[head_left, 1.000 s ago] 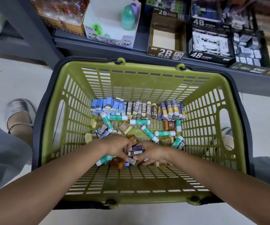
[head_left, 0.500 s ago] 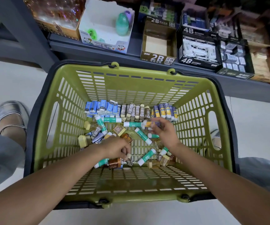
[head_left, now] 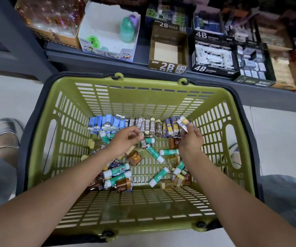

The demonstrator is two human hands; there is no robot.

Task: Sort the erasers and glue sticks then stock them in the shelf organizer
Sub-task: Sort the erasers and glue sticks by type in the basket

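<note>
Your left hand (head_left: 126, 139) fingers pinch a 2B eraser (head_left: 143, 143); right hand (head_left: 190, 138) fingers pinch a yellow-and-navy eraser (head_left: 183, 123), both over the green basket (head_left: 143, 220). Still sorting: next, slot each into its matching row along the far wall.

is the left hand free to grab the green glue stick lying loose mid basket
Probably not yet: the left hand already pinches a 2B eraser. The glue stick lies uncovered just beside it in the basket.

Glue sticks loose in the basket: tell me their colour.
Glue sticks: teal-green bodies with white caps, clearest in the head view.
</note>
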